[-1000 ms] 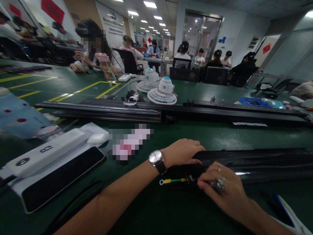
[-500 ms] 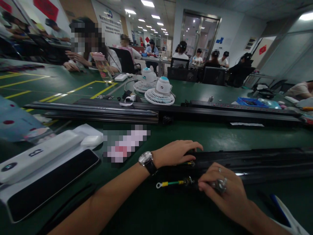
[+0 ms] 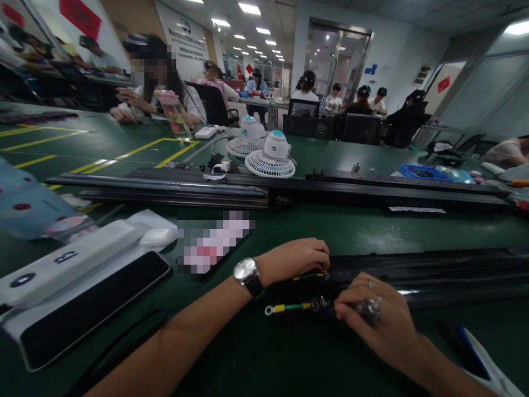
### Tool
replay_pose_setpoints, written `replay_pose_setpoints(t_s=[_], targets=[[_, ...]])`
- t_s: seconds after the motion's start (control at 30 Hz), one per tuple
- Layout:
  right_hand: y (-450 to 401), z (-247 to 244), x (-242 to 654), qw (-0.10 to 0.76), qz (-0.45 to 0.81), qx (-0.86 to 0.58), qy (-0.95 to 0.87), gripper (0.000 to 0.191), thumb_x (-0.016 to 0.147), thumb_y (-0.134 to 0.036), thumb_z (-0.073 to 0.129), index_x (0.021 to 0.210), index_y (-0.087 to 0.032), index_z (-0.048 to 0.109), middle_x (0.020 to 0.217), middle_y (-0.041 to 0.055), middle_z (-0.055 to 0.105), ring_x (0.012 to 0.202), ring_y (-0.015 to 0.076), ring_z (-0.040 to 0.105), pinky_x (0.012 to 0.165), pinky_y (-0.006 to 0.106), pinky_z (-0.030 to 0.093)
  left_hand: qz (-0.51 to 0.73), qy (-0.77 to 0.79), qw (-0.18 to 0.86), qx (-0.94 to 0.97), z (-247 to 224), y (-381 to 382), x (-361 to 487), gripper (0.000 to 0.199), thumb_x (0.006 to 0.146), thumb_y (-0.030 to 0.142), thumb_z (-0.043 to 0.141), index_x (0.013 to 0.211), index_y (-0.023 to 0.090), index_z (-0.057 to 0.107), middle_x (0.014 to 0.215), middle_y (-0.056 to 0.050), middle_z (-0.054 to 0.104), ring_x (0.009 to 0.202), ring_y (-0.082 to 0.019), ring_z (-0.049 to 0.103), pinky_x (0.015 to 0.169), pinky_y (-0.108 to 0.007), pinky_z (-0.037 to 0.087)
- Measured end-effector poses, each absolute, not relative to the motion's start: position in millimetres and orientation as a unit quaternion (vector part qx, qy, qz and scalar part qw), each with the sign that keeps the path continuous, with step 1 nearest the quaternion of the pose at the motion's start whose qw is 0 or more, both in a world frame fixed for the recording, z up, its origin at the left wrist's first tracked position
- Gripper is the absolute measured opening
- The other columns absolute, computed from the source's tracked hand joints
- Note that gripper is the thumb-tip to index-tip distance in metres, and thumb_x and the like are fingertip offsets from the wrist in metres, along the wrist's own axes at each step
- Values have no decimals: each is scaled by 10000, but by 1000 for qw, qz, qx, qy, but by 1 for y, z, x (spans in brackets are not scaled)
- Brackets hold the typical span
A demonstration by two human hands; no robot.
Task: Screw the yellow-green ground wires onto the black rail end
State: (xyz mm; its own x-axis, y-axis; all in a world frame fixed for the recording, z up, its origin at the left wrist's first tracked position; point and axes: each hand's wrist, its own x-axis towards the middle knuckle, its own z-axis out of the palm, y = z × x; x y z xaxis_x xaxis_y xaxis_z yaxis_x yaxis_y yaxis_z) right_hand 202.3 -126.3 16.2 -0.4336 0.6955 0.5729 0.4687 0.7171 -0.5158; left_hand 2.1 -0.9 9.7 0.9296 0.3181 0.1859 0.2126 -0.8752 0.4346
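From the wearer's head, the one view faces forward and down over the glossy dark-green tabletop [image 3: 351, 226], near the watch-wearing left hand [image 3: 296, 258] and ringed right hand [image 3: 378, 317], reaching to the metal-framed glass door [image 3: 323, 52] beyond.

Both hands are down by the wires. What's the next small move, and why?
Probably bring the left hand to the ring terminal of the near wire to steady it. The right hand pinches the dark stem beside the metal fitting, yet the terminal sticks out unheld; the left hand is at the rear wire, its grip there unclear.
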Motion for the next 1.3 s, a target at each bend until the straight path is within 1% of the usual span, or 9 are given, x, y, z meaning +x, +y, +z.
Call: replay_pose_setpoints(t_s=[0.13, 0.27, 0.6, 0.73, 0.83, 1.0, 1.17, 1.3], targets=[[-127, 14, 205, 402, 140, -359, -830, 59, 928, -169, 619, 876, -197, 627, 710, -7, 676, 629, 144, 612, 632, 294, 441, 150, 156, 214, 953, 4, -4, 0, 151, 954, 178, 554, 1020, 211, 686, 1190, -54, 573, 1065, -168, 556, 946, -303, 441], [-127, 12, 208, 403, 130, -368, -828, 62, 931, -188, 622, 874, -198, 643, 702, -5, 668, 639, 147, 601, 634, 292, 436, 178, 167, 220, 945, -3, -8, 0, 144, 942, 172, 570, 1013, 218, 687, 1217, -54, 547, 1073, -169, 550, 949, -310, 438], [-128, 16, 207, 396, 116, -390, -824, 143, 956, -214, 582, 832, -204, 652, 696, -24, 676, 631, 133, 614, 644, 283, 418, 212, 187, 206, 937, -13, -11, -1, 117, 928, 184, 588, 981, 199, 692, 1268, -69, 510, 941, -137, 552, 860, -284, 462], [-127, 15, 208, 396, 123, -404, -815, 143, 947, -222, 594, 818, -215, 656, 691, -34, 686, 646, 135, 624, 652, 281, 428, 225, 186, 227, 929, -14, -12, -3, 124, 942, 216, 577, 982, 195, 693, 1294, -75, 486, 929, -132, 559, 853, -284, 469], [-125, 11, 212, 415, 141, -428, -791, 116, 934, -229, 614, 826, -223, 658, 673, -43, 694, 636, 134, 635, 644, 274, 450, 232, 191, 229, 926, -15, -12, -4, 109, 929, 227, 604, 980, 194, 694, 1281, -71, 493, 934, -134, 564, 851, -277, 467], [-123, 8, 217, 453, 157, -465, -745, 75, 927, -253, 637, 863, -229, 668, 658, -56, 707, 587, 115, 661, 609, 245, 483, 213, 182, 191, 941, -13, -12, -4, 126, 930, 234, 606, 1023, 214, 689, 1268, -59, 520, 972, -153, 556, 858, -279, 446], [-125, 7, 212, 435, 166, -458, -757, 115, 926, -257, 630, 823, -226, 671, 658, -48, 699, 604, 124, 659, 622, 253, 485, 186, 176, 155, 954, -10, -12, -3, 146, 933, 233, 602, 1051, 249, 686, 1280, -45, 531, 1019, -173, 540, 872, -289, 427], [-126, 8, 208, 428, 163, -455, -764, 126, 928, -261, 619, 820, -219, 669, 652, -36, 689, 599, 134, 645, 602, 260, 472, 197, 170, 147, 954, -12, -11, -4, 143, 927, 232, 612, 1045, 253, 688, 1254, -42, 552, 1040, -175, 547, 884, -285, 424]])
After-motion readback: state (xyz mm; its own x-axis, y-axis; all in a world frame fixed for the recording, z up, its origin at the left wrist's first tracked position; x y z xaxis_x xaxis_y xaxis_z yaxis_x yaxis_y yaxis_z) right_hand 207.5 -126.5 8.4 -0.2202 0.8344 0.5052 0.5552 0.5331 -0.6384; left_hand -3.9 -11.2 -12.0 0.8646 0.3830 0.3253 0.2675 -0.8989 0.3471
